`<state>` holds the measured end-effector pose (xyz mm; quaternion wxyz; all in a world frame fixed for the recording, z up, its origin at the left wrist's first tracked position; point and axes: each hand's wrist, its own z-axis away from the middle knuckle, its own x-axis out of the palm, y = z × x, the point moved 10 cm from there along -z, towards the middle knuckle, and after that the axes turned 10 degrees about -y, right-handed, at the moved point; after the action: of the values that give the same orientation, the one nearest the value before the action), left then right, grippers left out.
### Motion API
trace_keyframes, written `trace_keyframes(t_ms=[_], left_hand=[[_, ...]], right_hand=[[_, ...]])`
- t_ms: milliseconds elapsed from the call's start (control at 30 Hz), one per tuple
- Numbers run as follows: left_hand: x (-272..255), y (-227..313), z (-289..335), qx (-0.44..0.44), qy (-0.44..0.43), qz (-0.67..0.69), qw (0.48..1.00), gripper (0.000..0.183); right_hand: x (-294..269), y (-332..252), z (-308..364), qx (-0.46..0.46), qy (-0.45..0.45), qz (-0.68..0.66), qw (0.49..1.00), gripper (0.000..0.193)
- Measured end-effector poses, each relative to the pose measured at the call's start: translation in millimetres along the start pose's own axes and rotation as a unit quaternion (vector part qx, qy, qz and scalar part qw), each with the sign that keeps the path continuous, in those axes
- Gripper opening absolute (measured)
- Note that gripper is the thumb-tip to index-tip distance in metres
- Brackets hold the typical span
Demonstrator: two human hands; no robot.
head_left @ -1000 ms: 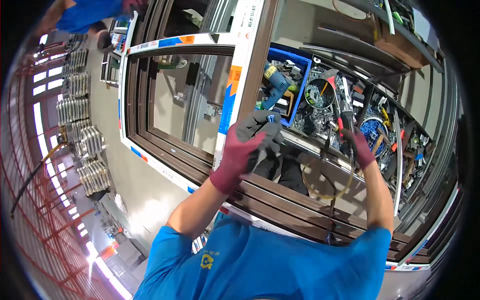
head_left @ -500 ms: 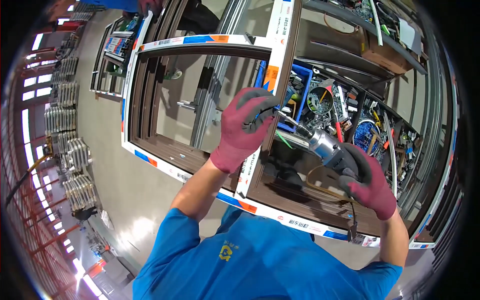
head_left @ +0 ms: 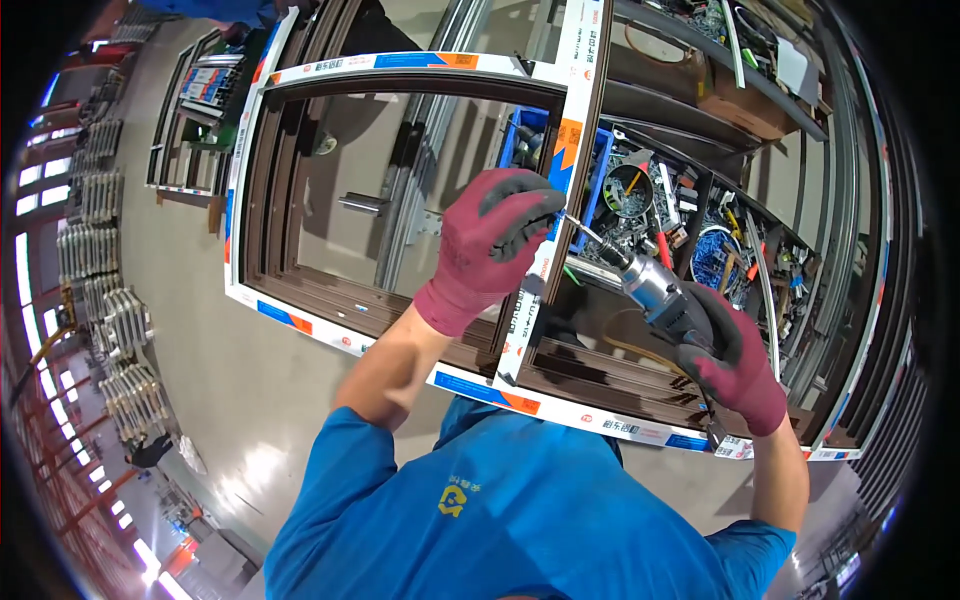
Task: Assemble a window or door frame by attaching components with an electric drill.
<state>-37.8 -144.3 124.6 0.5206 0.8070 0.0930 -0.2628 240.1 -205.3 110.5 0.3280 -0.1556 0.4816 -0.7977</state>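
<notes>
My right hand [head_left: 742, 362], in a maroon glove with grey palm and fingers, wraps round the grip of a power drill [head_left: 657, 290] with a silver front housing. Its thin bit [head_left: 592, 234] points up and left, the tip close to my left fingertips. My left hand [head_left: 492, 240], gloved alike, has its fingers curled and pinched together; whatever sits in them is too small or hidden to make out. Both hands are above a brown window frame [head_left: 330, 300] with printed white protective tape [head_left: 350, 66] along its faces. The left hand is over the frame's middle bar.
Beyond the frame, a divided tray [head_left: 705, 190] holds loose metal hardware, a round tin [head_left: 628, 190] and a blue bin [head_left: 600, 180]. A cardboard box [head_left: 745, 105] stands on a rack at upper right. Another person's blue sleeve [head_left: 225, 8] shows at top left.
The view has turned slightly, shifting the frame and trays in the picture. Both hands keep their grips, the bit still close to my left fingertips.
</notes>
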Motion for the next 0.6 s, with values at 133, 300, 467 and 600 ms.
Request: trace_keyframes(t_ms=[133, 300, 467, 600], left_hand=[[-4, -1, 2, 0.013, -0.002, -0.008, 1.000, 0.039], [-6, -3, 5, 0.026, 0.005, -0.009, 1.000, 0.039], [-9, -2, 7, 0.025, -0.003, -0.038, 0.999, 0.038], [-13, -4, 8, 0.023, -0.006, -0.033, 0.999, 0.039]], right_hand=[[3, -9, -1, -0.009, 0.021, 0.011, 1.000, 0.098], [8, -8, 0, -0.015, 0.029, 0.019, 0.999, 0.096], [13, -16, 0, 0.005, 0.035, 0.021, 0.999, 0.099], [15, -23, 3, 0.007, 0.036, 0.005, 0.999, 0.101]])
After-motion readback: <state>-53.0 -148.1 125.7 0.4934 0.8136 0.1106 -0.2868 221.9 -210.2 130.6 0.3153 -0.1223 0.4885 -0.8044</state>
